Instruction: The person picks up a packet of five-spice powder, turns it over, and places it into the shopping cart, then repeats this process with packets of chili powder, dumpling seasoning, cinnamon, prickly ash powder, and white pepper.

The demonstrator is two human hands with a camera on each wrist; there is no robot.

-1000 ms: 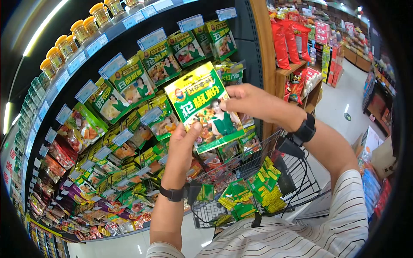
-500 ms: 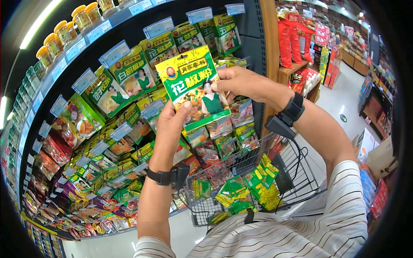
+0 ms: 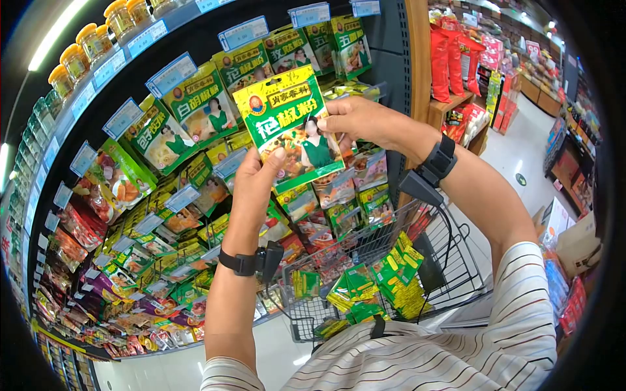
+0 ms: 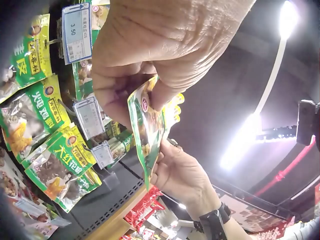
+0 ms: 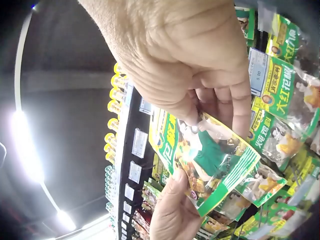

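A green and yellow spice packet, with a person in a green apron printed on its front, is held upright before the shelf. My left hand grips its lower left edge, thumb lying on the front. At the upper right edge, my right hand pinches the packet between thumb and fingers. The left wrist view has the packet nearly edge-on, thumb on its front and fingers behind. In the right wrist view, the packet spans both hands, its front visible.
Hanging packets with price tags fill the shelf. A wire shopping cart below holds several green and yellow packets. Jars line the upper shelf; red bags stand beyond a wooden post. An aisle runs right.
Both hands have brought the packet slightly left and up in the head view, and it now stands less slanted. The shelf has shifted a little in view. Both hands keep their hold.
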